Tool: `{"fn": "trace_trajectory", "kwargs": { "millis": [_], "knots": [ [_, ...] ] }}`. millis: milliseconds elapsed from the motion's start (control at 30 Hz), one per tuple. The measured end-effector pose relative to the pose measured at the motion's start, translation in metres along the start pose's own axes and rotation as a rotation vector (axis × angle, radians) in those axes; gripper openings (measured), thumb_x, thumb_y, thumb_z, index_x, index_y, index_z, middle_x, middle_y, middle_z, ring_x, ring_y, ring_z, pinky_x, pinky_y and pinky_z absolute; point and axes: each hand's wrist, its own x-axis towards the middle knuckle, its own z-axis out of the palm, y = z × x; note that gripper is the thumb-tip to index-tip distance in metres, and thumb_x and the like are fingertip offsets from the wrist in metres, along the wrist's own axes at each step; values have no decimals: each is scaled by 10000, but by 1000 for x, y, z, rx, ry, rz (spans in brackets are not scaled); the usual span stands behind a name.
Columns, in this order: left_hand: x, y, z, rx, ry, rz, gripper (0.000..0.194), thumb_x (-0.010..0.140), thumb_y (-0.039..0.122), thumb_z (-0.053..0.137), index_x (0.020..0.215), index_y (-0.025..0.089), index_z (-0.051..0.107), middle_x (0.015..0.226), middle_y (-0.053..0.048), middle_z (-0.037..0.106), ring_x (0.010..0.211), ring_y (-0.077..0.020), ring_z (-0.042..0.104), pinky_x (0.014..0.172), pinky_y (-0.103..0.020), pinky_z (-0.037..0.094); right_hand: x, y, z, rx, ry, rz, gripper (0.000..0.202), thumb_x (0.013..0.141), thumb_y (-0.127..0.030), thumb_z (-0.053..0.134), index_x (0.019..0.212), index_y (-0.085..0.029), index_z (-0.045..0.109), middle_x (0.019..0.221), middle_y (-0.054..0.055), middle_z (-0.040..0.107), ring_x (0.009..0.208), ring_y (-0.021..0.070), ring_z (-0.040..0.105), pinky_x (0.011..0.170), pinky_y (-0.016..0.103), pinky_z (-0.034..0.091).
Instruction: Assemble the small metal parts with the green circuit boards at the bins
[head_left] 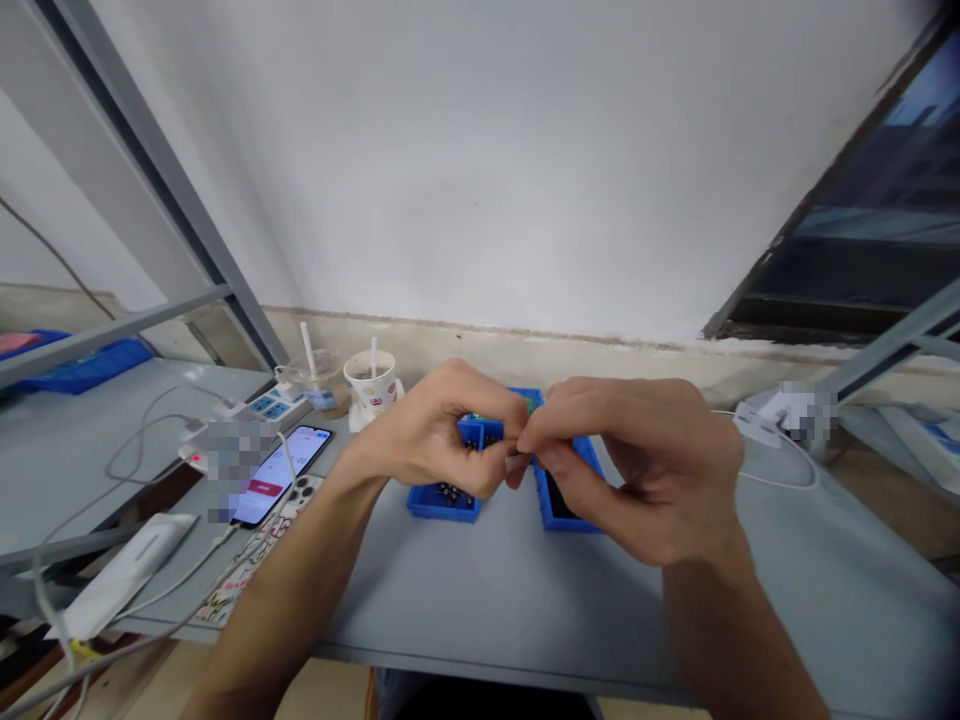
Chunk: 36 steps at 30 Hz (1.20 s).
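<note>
My left hand (450, 430) and my right hand (645, 465) meet above the table, fingertips almost touching. Both are closed in a pinch, thumb against forefinger. Between the fingertips a tiny dark piece (516, 454) just shows; it is too small and too covered to name. Behind my left hand sits a blue parts bin (444, 510) with small shiny metal pieces inside. A second blue bin (571, 522), partly hidden by my right hand, holds dark contents. Something green shows at the back between the bins, mostly covered by my fingers.
To the left lie a phone (281, 478) with its screen lit, a power strip (276, 405), loose white cables and a white packet (124, 575). A paper cup (371, 385) and a clear plastic cup (319, 380), both with straws, stand near the wall. Grey metal frames flank the table (480, 610).
</note>
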Motion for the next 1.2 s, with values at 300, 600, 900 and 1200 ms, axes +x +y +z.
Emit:
{"fn": "trace_trajectory", "kwargs": {
  "millis": [300,600,900,1200],
  "knots": [
    [0,-1,2,-9,-9,-5,222,669,15,507,690,174,660,667,5,725,594,-107,642,568,-198,519,0,-2,-4,-30,-57,4,212,893,-67,558,946,-236,674,783,-11,713,653,111,647,582,228,528],
    [1,-4,1,-2,-13,-29,221,663,36,507,691,178,674,677,0,738,599,-113,655,569,-195,527,0,0,-4,-19,-59,0,207,886,-72,567,951,-234,677,776,-15,708,654,109,642,595,231,530],
    [4,1,2,-73,-67,-86,124,833,103,635,800,182,725,709,-23,758,644,-131,692,637,-225,573,1,8,-9,70,19,68,142,901,-146,608,929,-252,699,771,-7,704,630,134,637,560,271,533],
    [11,4,15,-209,-41,2,111,833,84,651,829,194,670,954,-72,755,879,-174,712,791,-315,596,8,22,-32,18,557,20,88,903,-202,682,891,-273,732,653,-9,574,485,136,516,409,301,396]
  ]
}}
